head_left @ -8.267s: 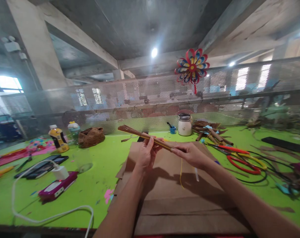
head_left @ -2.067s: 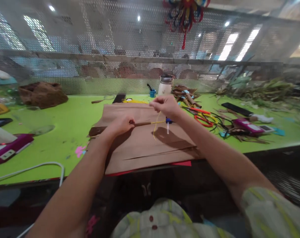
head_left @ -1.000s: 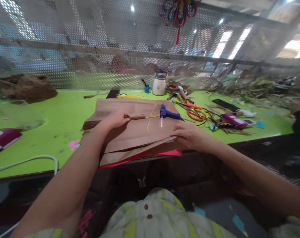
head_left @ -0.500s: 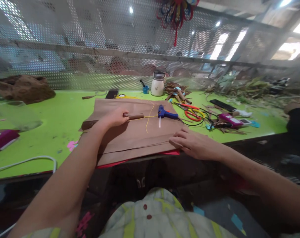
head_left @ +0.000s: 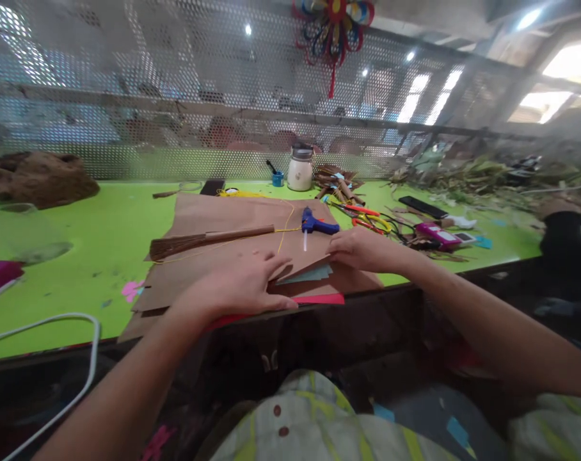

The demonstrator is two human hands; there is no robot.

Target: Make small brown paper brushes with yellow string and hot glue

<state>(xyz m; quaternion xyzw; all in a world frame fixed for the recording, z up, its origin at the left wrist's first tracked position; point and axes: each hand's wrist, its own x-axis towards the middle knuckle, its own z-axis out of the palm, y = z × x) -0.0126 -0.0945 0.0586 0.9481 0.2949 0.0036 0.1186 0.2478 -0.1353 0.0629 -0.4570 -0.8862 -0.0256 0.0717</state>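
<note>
Sheets of brown paper lie stacked at the table's near edge. My right hand pinches the upper sheet's edge and lifts it; a pale blue piece of paper shows underneath. Close by on the left, my left hand rests on the paper with fingers spread, thumb along the near edge. Beyond it lies a small brown broom-like bundle with a rolled handle and yellow string. A blue glue gun sits at the handle's end. Red paper peeks out at the front.
Orange-handled scissors, a black phone and a purple box lie to the right. A white jar stands behind. A white cable hangs over the left edge. Another person's dark sleeve shows at far right.
My left hand has let go of the broom-like bundle's handle and come toward me onto the paper. My right hand now lifts a sheet's edge, uncovering pale blue paper.
</note>
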